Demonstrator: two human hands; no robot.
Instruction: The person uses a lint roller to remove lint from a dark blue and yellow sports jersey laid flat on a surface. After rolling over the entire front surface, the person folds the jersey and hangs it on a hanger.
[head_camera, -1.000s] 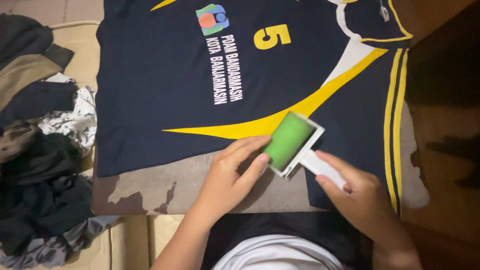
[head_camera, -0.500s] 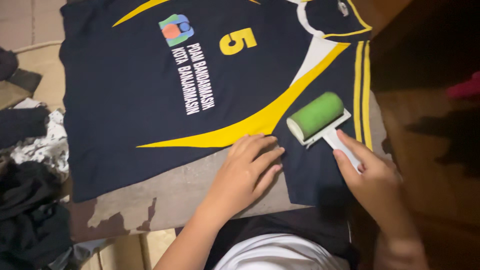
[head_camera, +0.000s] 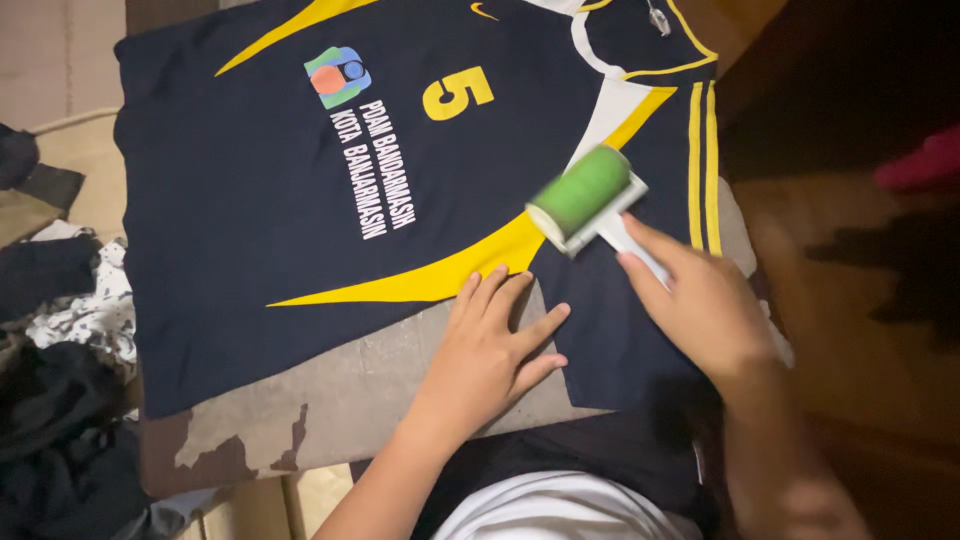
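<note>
Right hand (head_camera: 700, 305) grips the white handle of the green lint roller (head_camera: 585, 200) at frame centre-right, a light rigid tool, while the left hand (head_camera: 490, 350), fingers spread flat, pins the soft, slippery jersey (head_camera: 300, 250) (likely to bunch) on the bench (head_camera: 330, 400).

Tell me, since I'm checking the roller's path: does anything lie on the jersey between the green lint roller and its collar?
Nothing visible does. The green lint roller, held in the right hand, lies on the navy jersey, and the cloth up to the collar is bare. The left hand presses the hem, behind the roller.
</note>
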